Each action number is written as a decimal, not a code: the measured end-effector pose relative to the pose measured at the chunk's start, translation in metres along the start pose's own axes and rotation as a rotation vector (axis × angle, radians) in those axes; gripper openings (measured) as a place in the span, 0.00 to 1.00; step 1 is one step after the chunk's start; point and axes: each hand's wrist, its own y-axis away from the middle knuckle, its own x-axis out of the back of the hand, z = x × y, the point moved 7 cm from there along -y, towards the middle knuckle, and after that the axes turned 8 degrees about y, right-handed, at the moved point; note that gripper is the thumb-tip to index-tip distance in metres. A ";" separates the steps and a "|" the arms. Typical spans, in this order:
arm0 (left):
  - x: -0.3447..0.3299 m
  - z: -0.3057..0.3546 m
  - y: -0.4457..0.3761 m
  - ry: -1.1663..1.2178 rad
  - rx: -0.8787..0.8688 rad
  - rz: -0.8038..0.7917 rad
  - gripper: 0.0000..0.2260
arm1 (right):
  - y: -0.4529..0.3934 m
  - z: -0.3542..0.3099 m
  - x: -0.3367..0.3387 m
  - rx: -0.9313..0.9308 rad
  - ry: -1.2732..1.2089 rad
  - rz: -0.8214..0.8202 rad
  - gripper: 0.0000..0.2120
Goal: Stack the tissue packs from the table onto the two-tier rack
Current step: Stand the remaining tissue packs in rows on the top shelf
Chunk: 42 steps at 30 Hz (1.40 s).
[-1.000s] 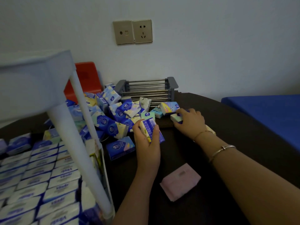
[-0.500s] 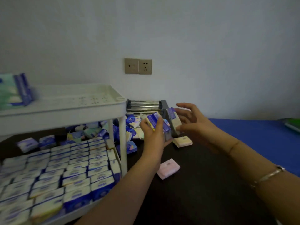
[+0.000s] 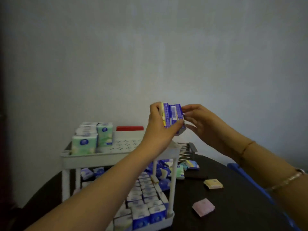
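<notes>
White rack (image 3: 93, 158): green packs (image 3: 84, 145) above, seemingly blue rows (image 3: 146, 212) below; left hand (image 3: 160, 130) grips held packs (image 3: 172, 117), right hand (image 3: 200, 124) pinching.

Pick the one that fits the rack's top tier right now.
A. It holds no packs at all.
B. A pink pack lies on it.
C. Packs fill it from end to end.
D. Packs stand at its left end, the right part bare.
D: green and white packs stand at the left end of the top tier, and its dotted right part shows bare.
</notes>
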 end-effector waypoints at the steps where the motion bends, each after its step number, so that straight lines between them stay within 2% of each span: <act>1: 0.016 0.009 -0.001 -0.127 -0.081 -0.001 0.27 | -0.008 -0.003 -0.015 -0.022 0.064 0.007 0.20; 3: 0.047 0.016 -0.002 -0.365 -0.154 0.004 0.30 | -0.024 -0.004 -0.050 -0.093 0.195 -0.057 0.34; 4: 0.061 0.015 -0.003 -0.448 -0.167 0.010 0.32 | -0.031 -0.003 -0.069 -0.119 0.229 -0.089 0.36; 8: 0.109 0.006 -0.010 -0.567 -0.169 0.041 0.42 | -0.052 -0.001 -0.127 -0.121 0.200 -0.138 0.33; 10: 0.128 -0.001 -0.013 -0.557 -0.118 0.032 0.46 | -0.063 0.002 -0.144 -0.128 0.107 -0.148 0.28; 14: 0.151 -0.008 -0.013 -0.427 0.046 -0.110 0.52 | -0.072 0.008 -0.169 -0.131 0.059 -0.300 0.05; 16: 0.159 0.003 -0.012 -0.456 0.109 -0.190 0.43 | -0.076 0.015 -0.173 -0.139 0.062 -0.338 0.06; 18: 0.178 0.018 -0.018 -0.506 0.104 -0.132 0.31 | -0.081 0.025 -0.172 -0.144 0.077 -0.337 0.09; 21: 0.206 0.024 -0.024 -0.629 0.131 -0.060 0.22 | -0.083 0.040 -0.174 -0.197 0.158 -0.340 0.15; 25: 0.221 -0.006 -0.013 -0.744 0.346 -0.160 0.24 | -0.086 0.055 -0.187 -0.206 0.234 -0.375 0.19; 29: 0.232 -0.034 -0.003 -0.626 0.566 -0.047 0.29 | -0.094 0.070 -0.195 -0.213 0.297 -0.340 0.25; 32: 0.234 -0.050 0.001 -0.453 0.684 0.038 0.22 | -0.096 0.080 -0.205 -0.244 0.253 -0.327 0.30; 34: 0.235 -0.055 0.002 -0.424 0.702 0.060 0.17 | -0.097 0.090 -0.211 -0.300 0.188 -0.329 0.33; 37: 0.233 -0.056 0.002 -0.417 0.706 0.061 0.12 | -0.094 0.102 -0.219 -0.401 0.201 -0.415 0.26; 42: 0.230 -0.050 0.004 -0.403 0.687 0.066 0.06 | -0.080 0.099 -0.215 -0.424 0.457 -0.516 0.14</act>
